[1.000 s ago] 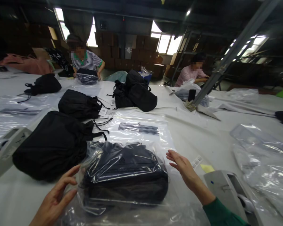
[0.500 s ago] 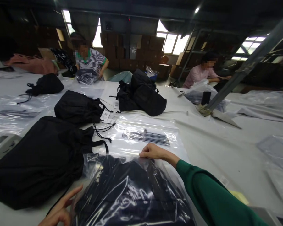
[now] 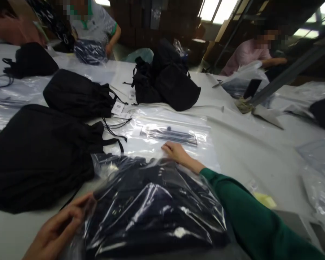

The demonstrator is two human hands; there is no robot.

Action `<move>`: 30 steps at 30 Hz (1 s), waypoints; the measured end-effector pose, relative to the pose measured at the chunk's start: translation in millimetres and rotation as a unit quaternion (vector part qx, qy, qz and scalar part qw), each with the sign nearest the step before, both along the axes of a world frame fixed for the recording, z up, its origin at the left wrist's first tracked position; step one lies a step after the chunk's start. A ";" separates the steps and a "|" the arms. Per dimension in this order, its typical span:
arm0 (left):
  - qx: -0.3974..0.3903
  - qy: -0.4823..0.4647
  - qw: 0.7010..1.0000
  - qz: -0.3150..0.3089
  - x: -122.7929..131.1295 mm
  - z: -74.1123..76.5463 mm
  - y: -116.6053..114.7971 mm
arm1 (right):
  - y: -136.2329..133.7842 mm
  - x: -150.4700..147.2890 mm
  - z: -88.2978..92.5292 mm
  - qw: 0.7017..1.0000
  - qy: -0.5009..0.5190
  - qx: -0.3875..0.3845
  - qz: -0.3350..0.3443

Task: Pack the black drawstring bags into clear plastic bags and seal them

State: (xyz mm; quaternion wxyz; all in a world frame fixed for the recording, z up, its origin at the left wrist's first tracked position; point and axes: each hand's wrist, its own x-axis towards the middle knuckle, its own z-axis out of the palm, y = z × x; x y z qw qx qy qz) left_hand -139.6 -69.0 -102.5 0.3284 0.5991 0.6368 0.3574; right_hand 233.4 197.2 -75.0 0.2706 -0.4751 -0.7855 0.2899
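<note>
A dark bag sealed in a clear plastic bag lies on the white table right in front of me. My left hand rests against its near left edge, fingers curled onto the plastic. At the far edge of the same bag, my right hand, in a green sleeve, has its fingers closed on the plastic rim. Just beyond that hand lies an empty clear zip bag with a dark printed strip.
Black drawstring bags lie to my left and further back; a pile of black bags sits mid-table. Two other people work at the far side. Clear plastic bags and a yellow note lie to the right.
My right hand went from open beside the wrapped bag to its far edge and closed on the plastic. My left hand moved onto the near left edge. The view tilted down.
</note>
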 end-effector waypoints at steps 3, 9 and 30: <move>-0.011 -0.058 0.998 0.008 3.6 27.5 -7.4 | -34.8 39.7 38.1 0.998 0.018 -0.008 -0.064; 0.020 -0.087 0.994 0.058 -2.2 45.1 -32.8 | -224.7 120.0 118.0 0.998 0.042 -0.003 -0.037; 0.138 0.224 0.940 0.218 32.5 71.4 -43.6 | -245.2 105.8 28.4 0.929 0.235 -0.075 -0.277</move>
